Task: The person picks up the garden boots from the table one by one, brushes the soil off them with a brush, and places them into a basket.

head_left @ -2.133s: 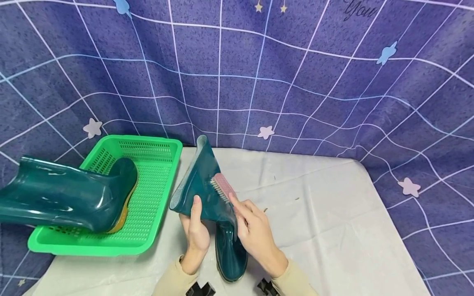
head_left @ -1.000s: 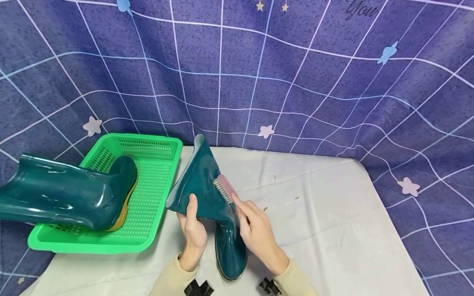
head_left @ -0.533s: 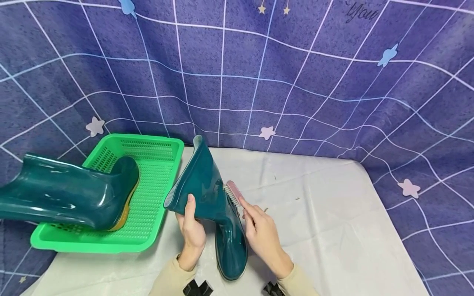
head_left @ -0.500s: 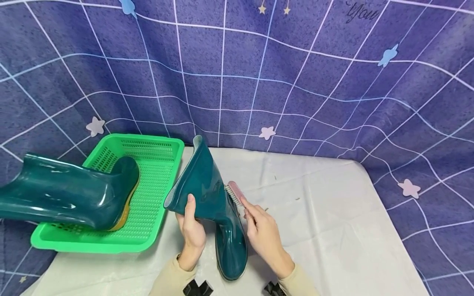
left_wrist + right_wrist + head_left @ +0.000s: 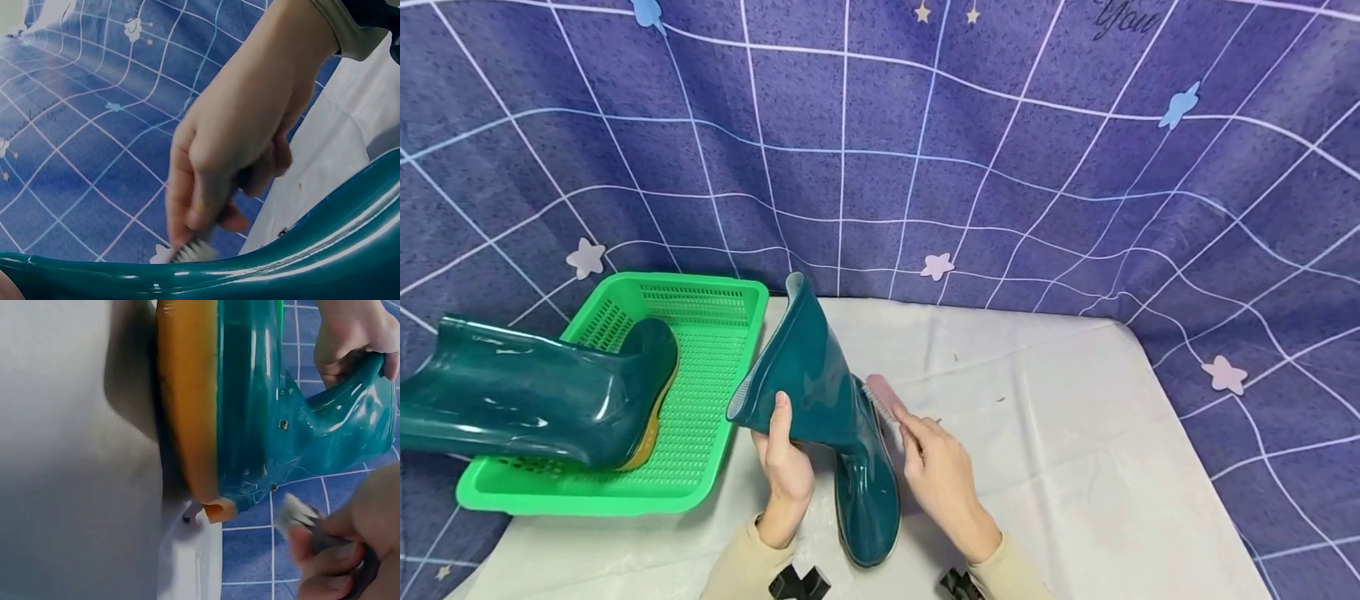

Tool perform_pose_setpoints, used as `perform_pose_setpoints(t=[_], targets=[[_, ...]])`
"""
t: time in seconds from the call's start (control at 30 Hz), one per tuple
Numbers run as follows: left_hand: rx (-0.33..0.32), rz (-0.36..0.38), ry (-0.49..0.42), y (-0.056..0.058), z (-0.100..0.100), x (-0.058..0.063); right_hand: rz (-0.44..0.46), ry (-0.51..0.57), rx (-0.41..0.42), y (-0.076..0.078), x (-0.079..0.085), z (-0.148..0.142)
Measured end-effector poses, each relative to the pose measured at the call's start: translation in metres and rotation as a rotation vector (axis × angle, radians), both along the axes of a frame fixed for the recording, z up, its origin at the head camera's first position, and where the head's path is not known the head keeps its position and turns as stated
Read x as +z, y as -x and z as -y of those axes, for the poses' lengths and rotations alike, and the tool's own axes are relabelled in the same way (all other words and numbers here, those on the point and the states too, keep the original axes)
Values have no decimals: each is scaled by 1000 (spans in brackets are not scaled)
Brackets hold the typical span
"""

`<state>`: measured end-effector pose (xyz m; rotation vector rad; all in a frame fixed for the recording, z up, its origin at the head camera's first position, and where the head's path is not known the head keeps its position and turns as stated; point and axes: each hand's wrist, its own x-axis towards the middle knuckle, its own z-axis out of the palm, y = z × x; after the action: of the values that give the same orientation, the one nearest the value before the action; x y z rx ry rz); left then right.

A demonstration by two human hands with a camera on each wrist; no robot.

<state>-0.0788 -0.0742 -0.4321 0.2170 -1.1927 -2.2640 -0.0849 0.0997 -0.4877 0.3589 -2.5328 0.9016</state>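
Note:
A teal rubber boot with an orange sole stands on the table, its shaft leaning left. My left hand grips the shaft near the top opening, thumb on the near side. My right hand holds a pink brush with pale bristles at the boot's right side, by the back of the ankle. In the right wrist view the bristles look slightly apart from the boot. Small brown specks sit on the boot near the heel. The far fingers of my left hand are hidden by the shaft.
A green plastic basket stands at the left, with a second teal boot lying on its side in it, shaft over the rim. A few brown crumbs lie on the white-covered table. A blue patterned curtain hangs behind.
My right hand has moved the brush from the boot's shaft down and to the right, to the ankle and heel side. The shaft top has shifted slightly left with my left hand.

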Motion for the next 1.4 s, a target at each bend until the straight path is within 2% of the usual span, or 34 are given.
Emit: perform_pose_setpoints(t=[0.1,0.2,0.27,0.37,0.47,0.57,0.63,0.73,0.8,0.83,0.9,1.0,1.07,1.13,1.2,1.23,1.3,1.4], targets=[[-12,-3,18,0,0,0,-35,66,50,3,0,0],[-14,-10,26,0,0,1,-53,35,116,4,-1,2],[-7,-14,21,1,0,0,-34,-32,106,6,-3,3],[7,-13,14,1,0,0,-11,-95,16,9,-6,1],[12,-16,11,2,1,0,-29,-55,5,13,-8,0],[15,-24,5,2,1,0,-43,-44,97,16,-10,0],[12,-22,0,2,0,0,-28,-66,117,18,-10,0],[16,-10,-18,2,-1,-2,-25,-74,49,20,-11,-1],[27,-5,-32,2,-1,-3,-39,-30,10,21,-10,-1],[34,-5,-38,2,-1,-4,-49,5,16,21,-10,0],[49,-12,-51,4,0,-5,-69,52,79,21,-11,2],[60,-37,-57,5,2,-5,-56,24,160,20,-13,6],[66,-48,-63,4,4,-7,-40,-56,121,19,-14,7],[82,-55,-75,3,6,-9,-24,-130,32,20,-15,4],[99,-59,-90,0,8,-11,-23,-149,-34,22,-15,1],[109,-62,-97,0,9,-12,-35,-135,-35,23,-14,0],[126,-66,-107,-1,12,-12,-78,-72,17,25,-12,-1],[141,-71,-111,-1,15,-12,-154,3,169,26,-9,4]])
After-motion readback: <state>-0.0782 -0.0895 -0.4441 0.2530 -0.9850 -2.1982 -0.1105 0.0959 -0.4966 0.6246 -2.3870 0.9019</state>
